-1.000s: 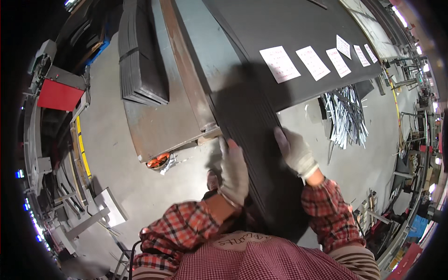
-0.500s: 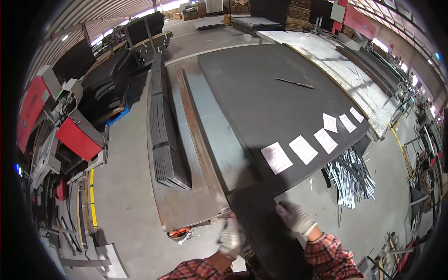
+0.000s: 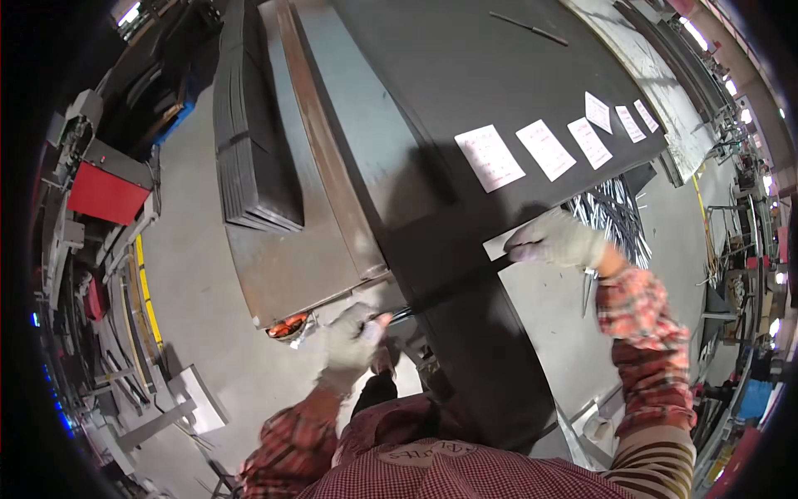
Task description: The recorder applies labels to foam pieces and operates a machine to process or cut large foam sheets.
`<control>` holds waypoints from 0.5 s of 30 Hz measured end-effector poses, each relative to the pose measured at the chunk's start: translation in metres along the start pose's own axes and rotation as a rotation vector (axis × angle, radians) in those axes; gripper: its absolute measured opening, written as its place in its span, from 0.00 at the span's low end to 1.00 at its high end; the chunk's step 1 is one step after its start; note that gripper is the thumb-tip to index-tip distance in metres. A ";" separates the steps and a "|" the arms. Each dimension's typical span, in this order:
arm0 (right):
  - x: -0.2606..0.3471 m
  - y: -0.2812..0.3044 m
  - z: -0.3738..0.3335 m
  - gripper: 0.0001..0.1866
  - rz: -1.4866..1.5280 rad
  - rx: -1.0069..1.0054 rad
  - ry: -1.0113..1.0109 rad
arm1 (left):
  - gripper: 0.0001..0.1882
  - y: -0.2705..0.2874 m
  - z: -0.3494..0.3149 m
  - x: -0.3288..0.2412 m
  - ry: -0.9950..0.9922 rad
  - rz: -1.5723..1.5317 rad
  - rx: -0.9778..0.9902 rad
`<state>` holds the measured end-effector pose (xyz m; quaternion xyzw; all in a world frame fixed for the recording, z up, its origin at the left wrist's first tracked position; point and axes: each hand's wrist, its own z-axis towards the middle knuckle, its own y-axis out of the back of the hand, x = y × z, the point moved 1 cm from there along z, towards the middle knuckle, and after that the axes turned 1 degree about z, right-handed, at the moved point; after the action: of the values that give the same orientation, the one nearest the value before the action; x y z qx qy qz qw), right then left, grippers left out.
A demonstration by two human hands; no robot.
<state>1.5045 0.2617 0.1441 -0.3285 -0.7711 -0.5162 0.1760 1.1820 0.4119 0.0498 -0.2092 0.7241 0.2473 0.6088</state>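
Observation:
A narrow dark sheet (image 3: 490, 358) runs from the table stack toward my body, with its near end close to my apron. Across it a thin dark strip (image 3: 461, 288) spans the gap between my hands. My gloved left hand (image 3: 351, 337), blurred, is closed by the strip's left end, off the sheet's left edge; its thumb tip is bare. Beyond the sheet's right edge, my gloved right hand (image 3: 555, 239) has its fingers pressed together at the other end. The large dark sheet (image 3: 424, 50) lies flat farther off, with several white printed papers (image 3: 490, 158) along its near edge.
To the left, a strapped bundle of dark folded strips (image 3: 253, 175) lies beside a long rusty bar (image 3: 320, 125). A thin tool (image 3: 529, 28) rests on the large sheet. Metal offcuts (image 3: 619, 218) hang beyond its right corner. Red machinery (image 3: 108, 193) stands at far left.
The view has tilted down toward my body. My hands have moved apart, the left going left and the right going right, and the thin strip now shows between them.

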 end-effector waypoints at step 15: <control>0.089 -0.122 -0.001 0.56 0.024 -0.544 -0.292 | 0.33 -0.061 0.008 0.159 0.155 -0.323 0.137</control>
<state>1.3562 0.2594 0.1155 -0.4434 -0.6179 -0.6488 -0.0248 1.1974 0.3685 -0.1142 -0.2993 0.7409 0.0798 0.5960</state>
